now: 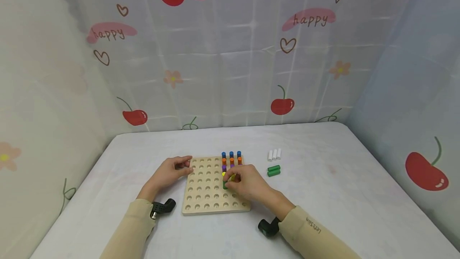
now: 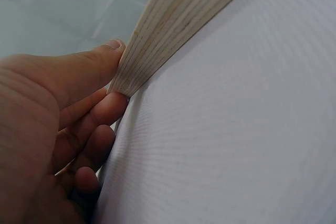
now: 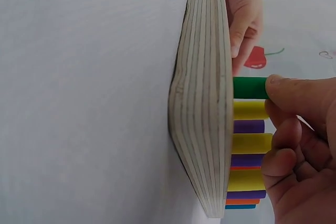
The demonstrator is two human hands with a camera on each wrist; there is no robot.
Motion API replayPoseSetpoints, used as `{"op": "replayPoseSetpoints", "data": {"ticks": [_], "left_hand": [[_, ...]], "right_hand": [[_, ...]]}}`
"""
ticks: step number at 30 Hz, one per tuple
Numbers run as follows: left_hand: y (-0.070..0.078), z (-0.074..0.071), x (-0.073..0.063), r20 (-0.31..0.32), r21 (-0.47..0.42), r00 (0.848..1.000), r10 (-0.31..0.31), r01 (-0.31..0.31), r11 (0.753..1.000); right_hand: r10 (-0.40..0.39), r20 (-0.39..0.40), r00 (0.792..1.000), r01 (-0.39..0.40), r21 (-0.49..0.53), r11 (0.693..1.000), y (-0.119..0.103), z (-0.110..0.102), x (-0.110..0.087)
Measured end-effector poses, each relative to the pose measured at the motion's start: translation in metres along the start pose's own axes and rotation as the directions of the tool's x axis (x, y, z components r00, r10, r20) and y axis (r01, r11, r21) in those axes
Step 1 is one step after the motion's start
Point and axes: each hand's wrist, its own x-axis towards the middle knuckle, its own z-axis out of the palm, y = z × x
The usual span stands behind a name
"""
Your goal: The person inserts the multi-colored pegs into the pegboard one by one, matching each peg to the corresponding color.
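Observation:
A light wooden pegboard (image 1: 203,212) with rows of round holes lies flat on the table. My left hand (image 1: 171,173) grips its left edge near the far corner, thumb (image 2: 102,59) against the board's edge. My right hand (image 1: 249,181) pinches a green peg (image 3: 250,87) between thumb and fingers. That peg stands upright at the board, in front of the yellow pegs (image 3: 251,144). Behind these stand rows of blue pegs (image 1: 231,154), orange pegs (image 1: 231,161) and purple pegs (image 1: 224,168). In the head view, the right hand partly hides the purple and yellow rows.
Two loose green pegs (image 1: 274,173) lie on the white tablecloth (image 1: 316,195) to the right of the board. Three white pegs (image 1: 274,154) lie just behind them. A printed curtain (image 1: 230,59) hangs beyond the table's far edge.

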Motion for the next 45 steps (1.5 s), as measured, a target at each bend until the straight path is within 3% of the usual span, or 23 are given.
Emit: {"op": "replayPoseSetpoints", "data": {"ticks": [21,36,45], "left_hand": [[-0.002,0.001,0.000,-0.001,-0.001,1.000,0.012,-0.012,1.000],[0.000,0.000,-0.001,0.000,0.000,1.000,0.002,-0.002,1.000],[-0.001,0.001,0.001,-0.003,0.008,1.000,0.007,-0.007,1.000]], "right_hand": [[0.004,0.015,1.000,-0.004,-0.005,1.000,-0.003,-0.004,-0.003],[-0.025,-0.017,1.000,0.026,0.010,1.000,0.008,-0.027,-0.015],[0.014,-0.037,0.999,-0.015,-0.016,1.000,0.021,-0.040,-0.022]]}}
